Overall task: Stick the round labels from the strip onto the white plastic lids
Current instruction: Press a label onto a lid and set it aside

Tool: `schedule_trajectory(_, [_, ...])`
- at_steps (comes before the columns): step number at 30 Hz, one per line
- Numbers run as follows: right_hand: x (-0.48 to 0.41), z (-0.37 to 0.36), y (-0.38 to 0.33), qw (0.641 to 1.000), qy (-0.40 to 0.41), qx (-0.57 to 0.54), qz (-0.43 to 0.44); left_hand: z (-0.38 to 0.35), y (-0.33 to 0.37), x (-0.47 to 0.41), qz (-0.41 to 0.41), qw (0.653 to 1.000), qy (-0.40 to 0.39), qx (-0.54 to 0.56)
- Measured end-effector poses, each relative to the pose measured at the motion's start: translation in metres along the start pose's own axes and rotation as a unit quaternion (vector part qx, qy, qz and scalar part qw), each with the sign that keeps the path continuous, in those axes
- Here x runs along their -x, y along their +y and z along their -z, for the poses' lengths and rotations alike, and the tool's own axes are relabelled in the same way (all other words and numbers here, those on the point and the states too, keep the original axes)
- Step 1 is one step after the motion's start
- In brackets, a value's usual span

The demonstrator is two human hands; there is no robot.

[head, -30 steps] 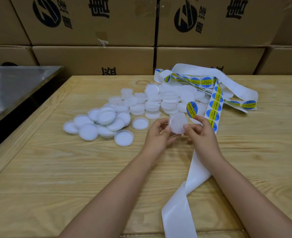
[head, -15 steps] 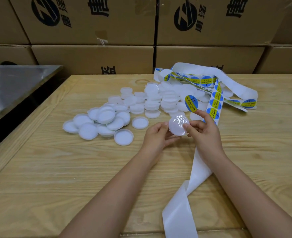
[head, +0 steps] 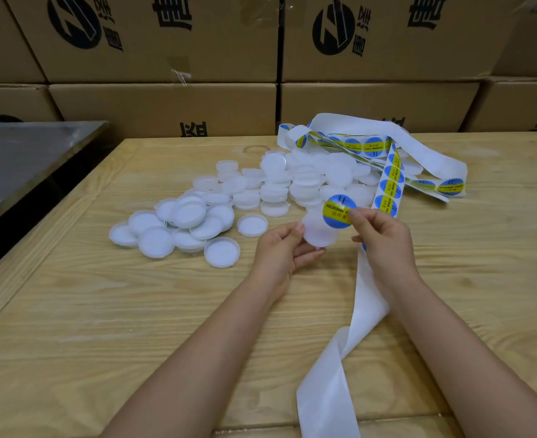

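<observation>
We have swung the round label (head: 339, 212), pinched in our right hand (head: 384, 245), over the white lid (head: 319, 230) gripped by our left hand (head: 281, 251), where a skewed press could crease it.

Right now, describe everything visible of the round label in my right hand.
The round label is a glossy disc, blue with a yellow band of dark print across it. Free of the strip, it faces the camera, pinched at its right edge by the right hand, overlapping the upper right of the lid held by the left hand.
</observation>
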State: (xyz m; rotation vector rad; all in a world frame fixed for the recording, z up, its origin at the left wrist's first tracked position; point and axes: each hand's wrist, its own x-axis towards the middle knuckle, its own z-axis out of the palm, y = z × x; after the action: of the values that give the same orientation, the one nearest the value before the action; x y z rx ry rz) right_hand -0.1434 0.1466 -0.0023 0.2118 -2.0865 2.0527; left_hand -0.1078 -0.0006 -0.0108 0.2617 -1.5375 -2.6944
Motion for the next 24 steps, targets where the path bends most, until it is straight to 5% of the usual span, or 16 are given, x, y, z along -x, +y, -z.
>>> schedule_trajectory(7, [0.0025, -0.0001, 0.0039, 0.996, -0.063, 0.039, -0.049, -0.0006, -0.0002, 0.0028, -0.009, 1.0, -0.02, -0.022])
schedule_trajectory(24, [0.0046, 0.0013, 0.0003, 0.993, -0.062, 0.079, -0.06, -0.0023, -0.0043, 0.0039, -0.029, 0.996, -0.008, -0.087])
